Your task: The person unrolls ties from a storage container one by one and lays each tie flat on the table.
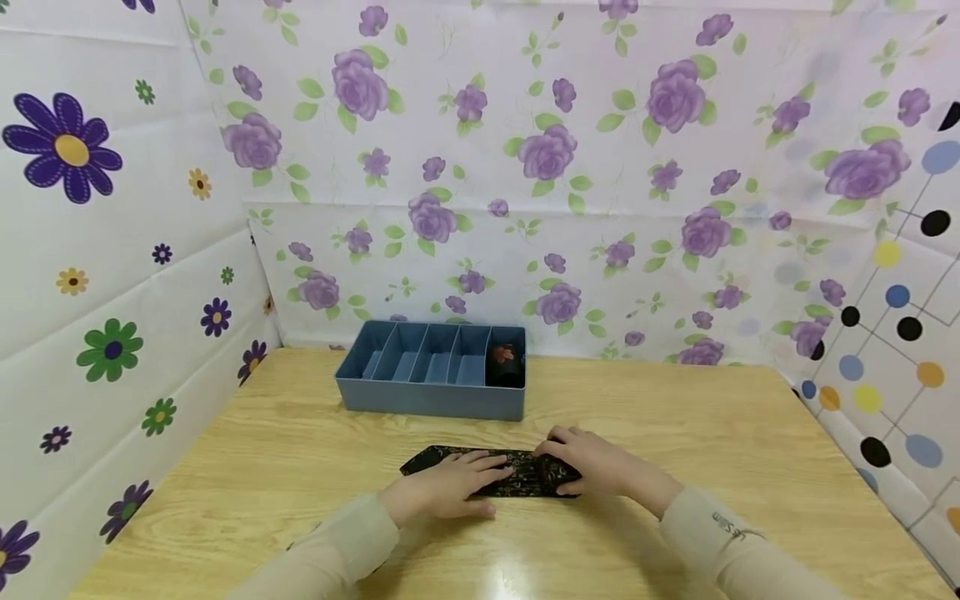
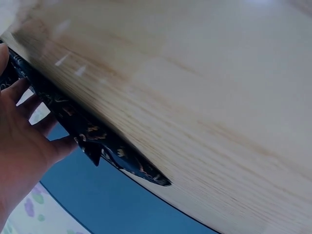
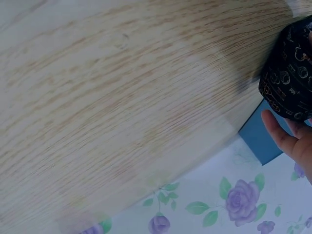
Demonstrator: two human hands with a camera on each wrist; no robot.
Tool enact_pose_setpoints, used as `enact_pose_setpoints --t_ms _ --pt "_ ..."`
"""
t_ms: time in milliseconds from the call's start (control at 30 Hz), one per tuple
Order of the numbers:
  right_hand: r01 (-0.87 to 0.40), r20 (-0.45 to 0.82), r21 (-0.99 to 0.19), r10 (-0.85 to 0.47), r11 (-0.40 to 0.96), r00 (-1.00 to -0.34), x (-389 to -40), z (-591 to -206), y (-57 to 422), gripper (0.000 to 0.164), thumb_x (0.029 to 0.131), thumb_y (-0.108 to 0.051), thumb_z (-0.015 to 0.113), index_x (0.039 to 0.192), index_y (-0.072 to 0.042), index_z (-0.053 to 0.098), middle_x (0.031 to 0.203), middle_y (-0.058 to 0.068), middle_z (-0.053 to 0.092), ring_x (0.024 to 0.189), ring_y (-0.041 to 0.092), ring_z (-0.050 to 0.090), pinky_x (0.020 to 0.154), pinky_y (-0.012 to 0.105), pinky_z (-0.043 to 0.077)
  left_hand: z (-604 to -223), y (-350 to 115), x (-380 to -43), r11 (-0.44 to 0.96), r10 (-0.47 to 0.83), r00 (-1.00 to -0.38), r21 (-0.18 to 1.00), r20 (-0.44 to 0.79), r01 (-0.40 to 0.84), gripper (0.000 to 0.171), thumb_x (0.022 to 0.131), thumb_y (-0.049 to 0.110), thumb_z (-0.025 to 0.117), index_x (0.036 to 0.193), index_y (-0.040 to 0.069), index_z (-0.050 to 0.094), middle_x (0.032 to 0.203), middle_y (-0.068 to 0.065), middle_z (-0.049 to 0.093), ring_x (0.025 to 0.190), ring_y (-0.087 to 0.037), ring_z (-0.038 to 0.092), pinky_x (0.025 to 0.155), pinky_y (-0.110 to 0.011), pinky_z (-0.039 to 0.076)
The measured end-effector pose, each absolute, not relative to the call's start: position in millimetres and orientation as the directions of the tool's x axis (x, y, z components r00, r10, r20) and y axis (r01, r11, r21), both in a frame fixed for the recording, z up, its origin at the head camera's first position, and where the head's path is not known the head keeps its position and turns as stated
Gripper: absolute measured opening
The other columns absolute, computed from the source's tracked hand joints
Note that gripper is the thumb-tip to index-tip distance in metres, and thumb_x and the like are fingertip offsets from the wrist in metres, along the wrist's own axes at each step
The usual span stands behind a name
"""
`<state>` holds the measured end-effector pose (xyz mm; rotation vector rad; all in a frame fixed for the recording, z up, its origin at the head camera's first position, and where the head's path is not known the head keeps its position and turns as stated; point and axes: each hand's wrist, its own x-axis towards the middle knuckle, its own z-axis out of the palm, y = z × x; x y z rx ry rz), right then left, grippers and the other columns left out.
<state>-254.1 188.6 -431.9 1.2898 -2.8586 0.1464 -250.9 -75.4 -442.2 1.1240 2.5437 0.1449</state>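
On wooden table [image 1: 285,483], just before person: black patterned tie [image 1: 525,481] laid sideways, pointed end at left, right end wound into coil [image 1: 553,475]. Left hand [image 1: 453,485] rests on flat stretch, fingers extended, unclenched, apparently to steady cloth. Right hand [image 1: 600,465] grasps coil, fingers curled round it, likely so turns don't loosen; thumb's contact partly hidden, so firmness hard to judge. Beyond tie, blue tray [image 1: 427,398] holds black roll [image 1: 506,367] with reddish motif, rightmost compartment, walls containing it.

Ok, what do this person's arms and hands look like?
Both the left hand and right hand are bare, without gloves. The left sleeve and right sleeve are long and pale beige; dark lettering marks the right.
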Motion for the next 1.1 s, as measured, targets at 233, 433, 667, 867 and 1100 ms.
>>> enact_pose_setpoints --t_ms 233,433,667,867,1100 --pt "-0.727 0.026 -0.113 -0.730 0.677 -0.683 -249.7 -434.9 189.2 0.049 0.078 -0.028 0.077 0.118 -0.013 0.052 0.125 0.006 0.054 0.113 0.028 0.052 0.091 0.047 0.048 -442.9 -74.3 -244.6 0.686 0.726 -0.622 0.237 -0.294 0.688 0.062 0.093 0.050 0.047 0.149 0.031 0.029 0.157 0.006 0.022 0.145 -0.024 0.021 0.113 -0.053 0.027" --pt "-0.747 0.052 -0.098 -0.746 0.657 -0.663 -251.2 -430.6 192.7 0.048 0.079 -0.026 0.076 0.121 -0.013 0.055 0.116 0.005 0.055 0.102 0.023 0.056 0.084 0.040 0.051 -439.7 -73.8 -245.5 0.681 0.730 -0.625 0.218 -0.278 0.699 0.062 0.094 0.049 0.047 0.150 0.029 0.027 0.157 0.005 0.021 0.145 -0.024 0.020 0.113 -0.052 0.027" --pt "-0.755 0.049 -0.101 -0.755 0.648 -0.654 -250.4 -428.0 197.0 0.044 0.080 -0.025 0.076 0.118 -0.013 0.058 0.120 0.008 0.053 0.104 0.025 0.055 0.082 0.041 0.051 -439.1 -72.4 -247.1 0.676 0.731 -0.626 0.163 -0.273 0.718 0.062 0.093 0.050 0.045 0.149 0.031 0.027 0.157 0.007 0.021 0.145 -0.022 0.022 0.112 -0.050 0.030" --pt "-0.746 0.039 -0.094 -0.746 0.660 -0.665 -251.4 -426.3 200.0 0.046 0.078 -0.024 0.078 0.116 -0.011 0.056 0.121 0.007 0.056 0.108 0.026 0.055 0.088 0.045 0.050 -436.5 -70.2 -247.3 0.664 0.737 -0.629 0.096 -0.245 0.741 0.059 0.094 0.051 0.044 0.148 0.031 0.031 0.156 0.007 0.026 0.142 -0.022 0.028 0.110 -0.051 0.033" --pt "-0.777 0.065 -0.053 -0.774 0.627 -0.630 -253.0 -425.3 206.5 0.046 0.078 -0.024 0.078 0.118 -0.010 0.059 0.114 0.006 0.055 0.098 0.023 0.057 0.080 0.038 0.052 -435.2 -70.9 -247.7 0.678 0.731 -0.631 0.173 -0.259 0.714 0.059 0.094 0.049 0.045 0.148 0.030 0.031 0.157 0.007 0.023 0.144 -0.026 0.022 0.109 -0.058 0.029"
